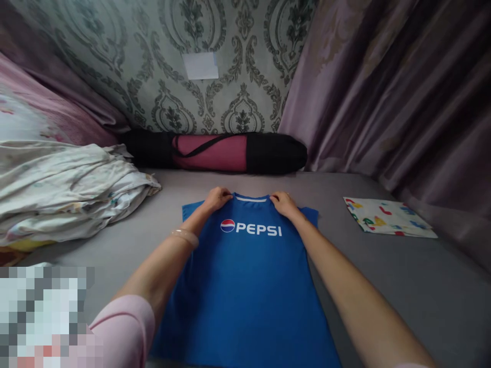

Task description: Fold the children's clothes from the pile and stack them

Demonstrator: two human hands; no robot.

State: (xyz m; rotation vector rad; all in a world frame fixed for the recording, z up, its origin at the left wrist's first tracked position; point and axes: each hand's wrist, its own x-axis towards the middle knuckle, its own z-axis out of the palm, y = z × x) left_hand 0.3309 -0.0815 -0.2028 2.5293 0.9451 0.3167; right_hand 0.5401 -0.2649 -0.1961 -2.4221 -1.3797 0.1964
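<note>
Blue fabric shirt [249, 286] with white lettering [259, 229] lay flat on grey sheeting [387, 286]. Outstretched, knuckles up, the bare left hand [219, 198] and bare right hand [284, 204] clamped it beside its collar [251, 199]; long axis ran straight ahead, collar foremost.

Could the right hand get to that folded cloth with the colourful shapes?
Probably yes. The right hand seems to pinch the blue shirt and would have to let go, but only shirt and grey sheet lie between it and the folded cloth.
</note>
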